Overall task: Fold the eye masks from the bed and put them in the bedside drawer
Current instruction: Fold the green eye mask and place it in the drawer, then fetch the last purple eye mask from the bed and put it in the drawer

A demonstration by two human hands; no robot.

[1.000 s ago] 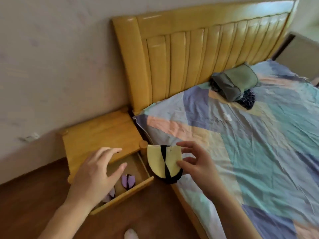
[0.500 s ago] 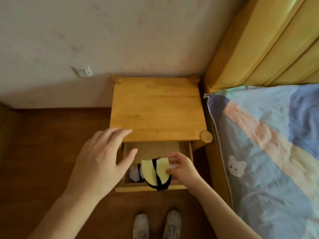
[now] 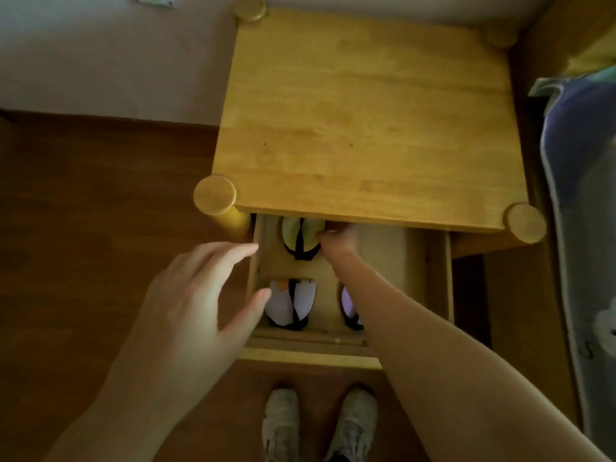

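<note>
The bedside drawer (image 3: 430,271) stands pulled out under the wooden nightstand top (image 3: 363,118). My right hand (image 3: 336,241) reaches deep into it and holds a folded yellow eye mask (image 3: 295,235) with a black strap at the drawer's back left. Two folded lilac eye masks lie at the drawer's front: one (image 3: 291,303) on the left, the other (image 3: 348,306) half hidden by my right forearm. My left hand (image 3: 196,305) hovers with fingers spread over the drawer's left edge, holding nothing.
The bed's edge with its patchwork sheet (image 3: 580,208) runs down the right side. Wooden floor (image 3: 100,228) spreads to the left. A wall socket (image 3: 155,0) sits at the top left. My two white shoes (image 3: 318,425) stand in front of the drawer.
My right hand has carried the yellow mask from the drawer's front to its back left. The view has tipped down over the nightstand. My left hand stays beside the drawer.
</note>
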